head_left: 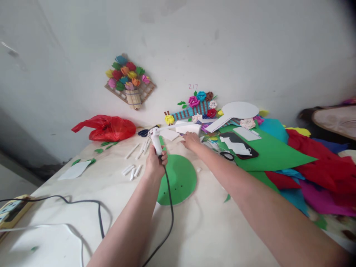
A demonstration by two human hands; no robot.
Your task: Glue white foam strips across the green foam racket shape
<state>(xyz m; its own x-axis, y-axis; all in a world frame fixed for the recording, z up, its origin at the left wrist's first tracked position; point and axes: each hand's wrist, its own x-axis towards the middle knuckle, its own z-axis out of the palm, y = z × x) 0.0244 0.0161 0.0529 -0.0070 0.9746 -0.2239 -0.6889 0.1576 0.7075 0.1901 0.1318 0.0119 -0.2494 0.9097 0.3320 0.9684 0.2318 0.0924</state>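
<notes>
Positions are taken from the green disc point(180, 178) on the table point(116, 248). Far left of it is a power strip point(12, 213); beyond it to the left, a red plastic bag point(112, 128). Short white rolls point(128, 170) lie just left of it.

Your left hand point(156, 163), at the disc's left edge, is closed around the handle of the white glue gun point(157, 144). The black cord point(171, 215) passes over the disc; you are advised to route it clear. Nozzle direction cannot be made out; keep it away from your other fingers.

Your right hand point(191, 141), just beyond the disc, is partly curled beside a white paper roll point(193, 129); whether it grips anything cannot be told. Handle light pieces by their edges, away from heat.

Right of the disc lies a phone point(244, 142) under white scraps; farther right, red paper point(325, 163).

Writing: beyond the disc, the wall marking point(193, 86) appears to read "217". You have no legible brand or label elsewhere.
</notes>
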